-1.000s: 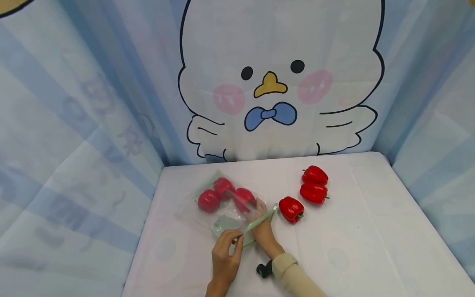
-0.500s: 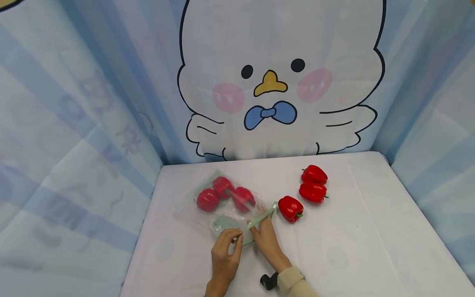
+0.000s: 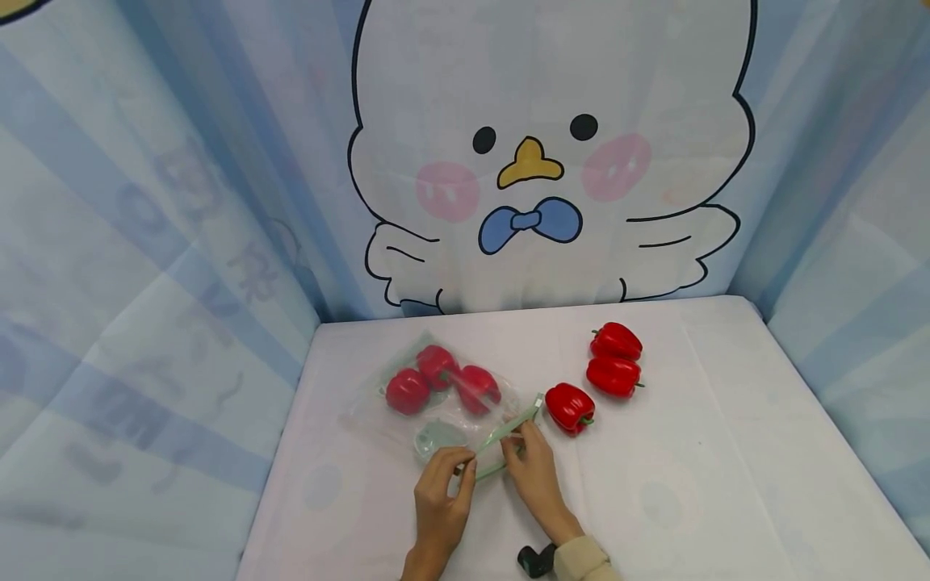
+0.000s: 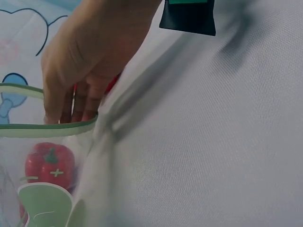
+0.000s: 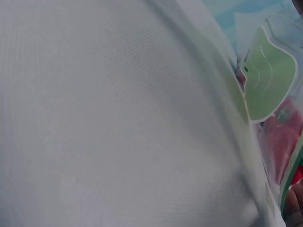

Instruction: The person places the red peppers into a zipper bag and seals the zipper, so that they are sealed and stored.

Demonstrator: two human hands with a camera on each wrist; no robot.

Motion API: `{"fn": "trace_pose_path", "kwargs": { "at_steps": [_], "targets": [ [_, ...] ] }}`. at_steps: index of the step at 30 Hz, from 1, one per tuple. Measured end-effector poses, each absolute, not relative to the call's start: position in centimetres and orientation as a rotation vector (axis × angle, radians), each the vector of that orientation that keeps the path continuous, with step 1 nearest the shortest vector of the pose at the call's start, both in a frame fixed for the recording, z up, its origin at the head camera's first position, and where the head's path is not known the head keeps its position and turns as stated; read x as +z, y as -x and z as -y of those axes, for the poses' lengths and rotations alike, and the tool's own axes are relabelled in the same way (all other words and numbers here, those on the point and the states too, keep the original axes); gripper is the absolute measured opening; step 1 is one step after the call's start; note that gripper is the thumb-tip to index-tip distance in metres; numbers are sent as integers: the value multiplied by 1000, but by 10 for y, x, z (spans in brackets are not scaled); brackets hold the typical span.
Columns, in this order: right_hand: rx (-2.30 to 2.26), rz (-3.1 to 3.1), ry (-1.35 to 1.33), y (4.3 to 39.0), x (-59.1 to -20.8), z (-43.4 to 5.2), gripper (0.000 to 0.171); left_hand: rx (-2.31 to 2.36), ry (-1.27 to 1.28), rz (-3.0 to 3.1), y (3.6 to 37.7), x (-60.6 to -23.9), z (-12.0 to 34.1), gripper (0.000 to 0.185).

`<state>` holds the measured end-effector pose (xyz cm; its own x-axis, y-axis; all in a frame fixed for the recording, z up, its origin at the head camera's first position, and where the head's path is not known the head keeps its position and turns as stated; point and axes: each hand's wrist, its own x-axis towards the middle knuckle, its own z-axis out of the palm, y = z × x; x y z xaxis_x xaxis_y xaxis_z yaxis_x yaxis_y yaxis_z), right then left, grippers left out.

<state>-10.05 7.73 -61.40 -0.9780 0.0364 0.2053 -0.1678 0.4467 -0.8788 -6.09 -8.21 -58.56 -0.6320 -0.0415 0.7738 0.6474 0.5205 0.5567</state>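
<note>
A clear plastic bag (image 3: pixel 512 425) with green edging lies left of centre on the table in the head view, its mouth facing the hands. Several red bell peppers show, with one pepper (image 3: pixel 408 392) at the left inside it. My left hand (image 3: pixel 441 500) pinches the near edge of the mouth between thumb and fingers. At the mouth's right part is my right hand (image 3: pixel 536 476), seen also in the left wrist view, its fingers (image 4: pixel 80 101) pointing down into the opening. No pepper shows in that hand. A green print (image 5: pixel 270 75) on the bag fills the right wrist view's right side.
Right of the bag mouth lies one loose red bell pepper (image 3: pixel 570 409). Farther back, two more touch each other, a front one (image 3: pixel 613 378) and a rear one (image 3: pixel 616 342). A black wrist device (image 3: pixel 536 561) sits beside the right sleeve. Printed curtains surround the white table (image 3: pixel 712 484).
My right hand has drawn back out of the bag toward its mouth, moving nearer to me. The left hand keeps its pinch on the edge, and the peppers have stayed put.
</note>
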Motion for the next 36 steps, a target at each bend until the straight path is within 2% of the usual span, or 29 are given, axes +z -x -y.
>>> {"fn": "trace_pose_path", "kwargs": {
  "at_steps": [4, 13, 21, 28, 36],
  "targets": [
    [1592, 2460, -98, 99, -611, -83, 18, -1141, 505, 1974, 62, -586, 83, 24],
    [1626, 2415, -10, 91, -600, -98, 26, -1139, 518, 1954, 63, -587, 83, 23],
    [1574, 2361, 148, 88, -589, -114, 24, -1146, 518, 1960, 62, -586, 83, 26],
    [1499, 2237, 292, 92, -580, -128, 21, -1144, 514, 1969, 61, -586, 82, 27],
    [1433, 2158, 469, 101, -583, -142, 28, -1122, 517, 1981, 63, -587, 84, 29]
  ]
}}
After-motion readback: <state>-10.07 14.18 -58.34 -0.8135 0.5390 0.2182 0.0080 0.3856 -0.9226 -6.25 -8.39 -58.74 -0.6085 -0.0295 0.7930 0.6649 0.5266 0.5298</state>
